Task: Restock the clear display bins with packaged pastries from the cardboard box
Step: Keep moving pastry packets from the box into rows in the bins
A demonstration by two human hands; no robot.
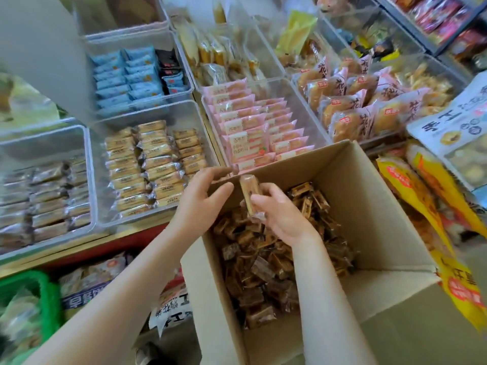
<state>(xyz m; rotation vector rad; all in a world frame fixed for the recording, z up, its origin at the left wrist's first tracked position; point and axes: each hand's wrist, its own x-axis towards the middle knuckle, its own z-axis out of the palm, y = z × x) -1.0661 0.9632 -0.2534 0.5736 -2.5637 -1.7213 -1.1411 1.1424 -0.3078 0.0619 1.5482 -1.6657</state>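
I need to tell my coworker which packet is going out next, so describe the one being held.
Start at the open cardboard box at lower right. Above its far left corner, the right hand holds one brown wrapped pastry. Unlike the loose heap inside, it stands upright, lifted clear.

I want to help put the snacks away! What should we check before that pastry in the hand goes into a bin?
1. Right hand grips the packaged pastry: ok.
2. Left hand free to help: ok, open beside the pastry.
3. Cardboard box still has stock: ok, brown packs cover the bottom.
4. Matching bin chosen: cannot tell; no bin clearly shows the same wrapper.
5. Room in the tan pastry bin: not ok, rows look nearly full.
6. Wrapper undamaged: cannot tell, blurred.
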